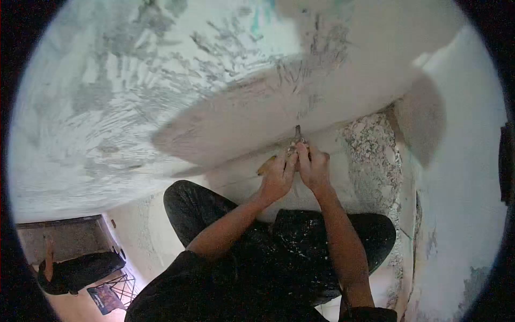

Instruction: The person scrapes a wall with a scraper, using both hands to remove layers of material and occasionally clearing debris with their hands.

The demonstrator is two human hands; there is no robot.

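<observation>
Both of my hands meet in front of my knees, low against the plastered wall point(225, 80). My left hand point(278, 176) and my right hand point(315, 167) are closed round a small tool point(298, 131), whose narrow grey tip points at the foot of the wall. Pale crumbs or plaster show between my fingers; the part of the tool inside the grip is hidden. A yellowish object point(265, 166) sticks out beside my left hand, too small to name.
Pale rubble point(375, 147) lies along the floor edge at the right, beside another white wall point(461, 177). My bent, dust-spotted legs flank my hands. At lower left, a person in dark clothes point(80, 271) is near a folding frame point(124, 287).
</observation>
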